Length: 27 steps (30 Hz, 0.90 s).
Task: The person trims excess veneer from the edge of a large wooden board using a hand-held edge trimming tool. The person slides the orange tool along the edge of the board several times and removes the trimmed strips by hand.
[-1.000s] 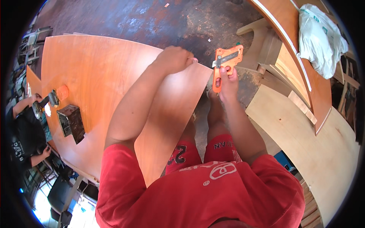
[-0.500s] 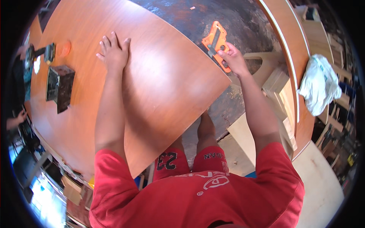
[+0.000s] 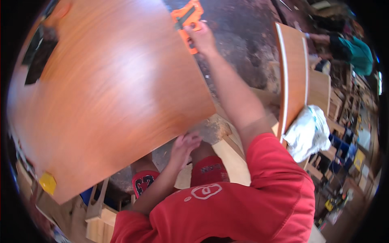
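Observation:
A large, glossy wood-grain panel (image 3: pixel 125 97) spreads across the left and middle of the view. My right hand (image 3: pixel 202 39) is closed around an orange edge trimmer (image 3: pixel 194 11), which sits against the panel's far right edge. Just below the panel's near edge, close to its corner, is my left hand (image 3: pixel 184 148). Its fingers are apart and slightly bent, somewhat smeared, with nothing seen in them.
A yellow object (image 3: pixel 48 183) lies at the panel's near left corner, and a dark box-shaped thing (image 3: pixel 40 56) stands farther back. To the right are a curved white-edged panel (image 3: pixel 293 73) and a white plastic bag (image 3: pixel 310 133). Another person (image 3: pixel 358 54) is at the far right.
My left hand has left the panel's top and come down to its near edge. My right hand, holding the trimmer, has gone farther along the panel's edge. The view has turned right.

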Motion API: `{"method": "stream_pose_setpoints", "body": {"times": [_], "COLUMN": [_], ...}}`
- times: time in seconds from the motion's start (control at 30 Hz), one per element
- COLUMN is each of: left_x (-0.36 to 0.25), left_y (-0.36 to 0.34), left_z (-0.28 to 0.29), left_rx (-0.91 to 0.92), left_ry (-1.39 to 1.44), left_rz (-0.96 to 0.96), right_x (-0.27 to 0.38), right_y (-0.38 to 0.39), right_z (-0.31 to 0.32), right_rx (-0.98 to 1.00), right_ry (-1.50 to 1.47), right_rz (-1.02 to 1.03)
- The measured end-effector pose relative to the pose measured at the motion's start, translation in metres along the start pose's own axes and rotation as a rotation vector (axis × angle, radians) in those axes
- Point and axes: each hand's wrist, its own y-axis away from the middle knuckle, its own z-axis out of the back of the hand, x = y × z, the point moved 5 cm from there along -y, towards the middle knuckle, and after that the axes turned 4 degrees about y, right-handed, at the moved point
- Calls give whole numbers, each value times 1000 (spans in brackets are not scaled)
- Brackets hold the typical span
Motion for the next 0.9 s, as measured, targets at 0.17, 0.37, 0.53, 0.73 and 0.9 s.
{"method": "stream_pose_setpoints", "body": {"times": [0.17, 0.37, 0.53, 0.73, 0.9], "left_x": [4, -5, -7, -8, -5], "left_y": [-56, -54, -56, -52, -55], "left_z": [-11, -23, -28, -22, -25], "left_rx": [-88, -147, -165, -195, -198], "left_ry": [285, 282, 301, 300, 282], "left_rz": [-345, -337, -331, -303, -268], "right_x": [-4, -3, -5, -13, -27], "right_y": [-1, 22, 44, 94, 131], "right_z": [2, 3, 17, 30, 55], "right_rx": [106, 122, 107, 58, 17], "right_ry": [-145, -186, -153, -124, -109], "right_rz": [-63, -144, -187, -238, -252]}}
